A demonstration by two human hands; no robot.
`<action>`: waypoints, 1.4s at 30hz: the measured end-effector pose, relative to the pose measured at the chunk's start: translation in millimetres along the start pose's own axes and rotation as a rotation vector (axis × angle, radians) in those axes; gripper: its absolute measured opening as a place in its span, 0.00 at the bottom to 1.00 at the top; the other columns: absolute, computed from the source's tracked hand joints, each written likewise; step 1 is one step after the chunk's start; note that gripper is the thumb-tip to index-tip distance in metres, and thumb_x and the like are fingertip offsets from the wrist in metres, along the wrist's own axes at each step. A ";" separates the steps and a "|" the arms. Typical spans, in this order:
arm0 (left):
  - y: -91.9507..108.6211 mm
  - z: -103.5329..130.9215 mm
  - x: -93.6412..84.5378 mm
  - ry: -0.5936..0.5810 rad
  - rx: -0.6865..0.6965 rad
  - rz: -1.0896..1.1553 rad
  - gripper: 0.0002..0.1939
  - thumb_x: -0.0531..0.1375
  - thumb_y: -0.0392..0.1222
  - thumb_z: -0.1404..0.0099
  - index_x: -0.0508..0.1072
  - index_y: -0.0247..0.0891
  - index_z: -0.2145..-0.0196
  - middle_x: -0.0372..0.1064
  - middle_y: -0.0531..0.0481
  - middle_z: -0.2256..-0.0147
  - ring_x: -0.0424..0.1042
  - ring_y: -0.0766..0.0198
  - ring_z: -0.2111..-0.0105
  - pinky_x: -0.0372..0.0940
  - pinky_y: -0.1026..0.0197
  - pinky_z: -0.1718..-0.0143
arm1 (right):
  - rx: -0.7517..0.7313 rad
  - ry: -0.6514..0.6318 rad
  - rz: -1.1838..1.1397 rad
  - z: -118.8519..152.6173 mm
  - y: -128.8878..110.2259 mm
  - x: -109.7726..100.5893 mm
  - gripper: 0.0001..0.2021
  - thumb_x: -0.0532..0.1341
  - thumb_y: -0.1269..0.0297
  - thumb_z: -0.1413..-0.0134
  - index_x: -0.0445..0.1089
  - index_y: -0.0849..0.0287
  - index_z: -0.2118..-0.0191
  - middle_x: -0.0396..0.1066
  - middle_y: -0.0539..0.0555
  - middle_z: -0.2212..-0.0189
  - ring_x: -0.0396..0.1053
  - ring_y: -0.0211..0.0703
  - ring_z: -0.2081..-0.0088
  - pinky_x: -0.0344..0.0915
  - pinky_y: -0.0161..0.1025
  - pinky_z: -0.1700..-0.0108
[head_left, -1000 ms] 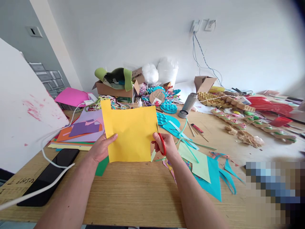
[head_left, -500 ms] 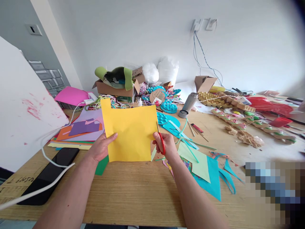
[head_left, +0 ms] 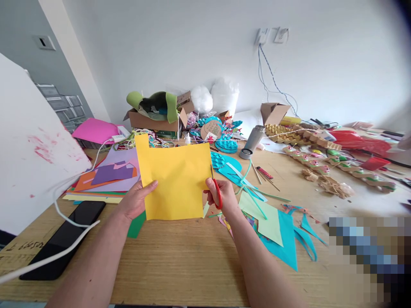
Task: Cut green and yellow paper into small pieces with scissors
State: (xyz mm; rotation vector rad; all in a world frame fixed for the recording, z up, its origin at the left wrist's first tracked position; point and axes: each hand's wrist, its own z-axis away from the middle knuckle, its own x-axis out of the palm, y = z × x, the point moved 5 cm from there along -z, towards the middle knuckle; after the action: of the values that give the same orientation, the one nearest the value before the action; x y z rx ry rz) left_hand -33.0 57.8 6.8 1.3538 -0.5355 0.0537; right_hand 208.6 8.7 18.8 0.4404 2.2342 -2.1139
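Observation:
A yellow sheet of paper (head_left: 176,182) is held upright above the table, with a notch cut from its top edge that leaves a tab at the upper left. My left hand (head_left: 136,199) grips its left edge, thumb on the front face. At the right edge, my right hand (head_left: 221,194) pinches the sheet and also holds red-handled scissors (head_left: 218,194). The blades point up beside the sheet's right edge. Behind my left hand a piece of green paper (head_left: 136,224) lies on the table.
A black phone (head_left: 64,239) and white cable (head_left: 51,259) lie at left, near stacked coloured papers (head_left: 112,173). Light green paper (head_left: 263,218) and blue scraps (head_left: 289,244) lie at right. A grey bottle (head_left: 253,142) and boxes (head_left: 154,122) stand behind.
The view has shifted very slightly, so the background sits a little to the left and lower. Both hands keep the same hold on the yellow sheet and scissors.

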 end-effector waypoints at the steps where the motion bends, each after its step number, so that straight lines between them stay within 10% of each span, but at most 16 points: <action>1: 0.0 -0.1 -0.1 0.002 0.002 -0.002 0.24 0.70 0.45 0.49 0.76 0.36 0.54 0.76 0.39 0.55 0.73 0.43 0.51 0.68 0.46 0.49 | -0.004 -0.005 0.000 0.1 -0.8 0.1 0.30 0.55 0.34 0.50 0.63 0.59 0.82 0.64 0.50 0.89 0.61 0.33 0.87 0.57 0.30 0.83; 32: 1.6 -5.9 -9.2 0.077 0.081 0.054 0.25 0.70 0.44 0.49 0.76 0.35 0.53 0.75 0.38 0.53 0.73 0.44 0.52 0.69 0.46 0.50 | 0.061 -0.164 0.185 -1.2 3.8 -1.6 0.30 0.55 0.35 0.49 0.70 0.63 0.75 0.70 0.54 0.83 0.69 0.38 0.81 0.61 0.31 0.80; 42: 4.1 -7.0 -9.9 0.142 0.151 -0.009 0.26 0.71 0.46 0.51 0.77 0.33 0.55 0.76 0.39 0.55 0.74 0.45 0.53 0.68 0.47 0.49 | -0.054 0.161 0.062 0.6 -8.0 -18.3 0.29 0.55 0.35 0.50 0.67 0.61 0.78 0.66 0.52 0.86 0.65 0.37 0.83 0.59 0.32 0.81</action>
State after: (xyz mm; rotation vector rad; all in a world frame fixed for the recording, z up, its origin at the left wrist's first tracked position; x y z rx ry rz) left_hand -40.8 68.0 5.9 1.4867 -0.4116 0.1849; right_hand 224.2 4.5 30.6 0.6901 2.3207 -2.0513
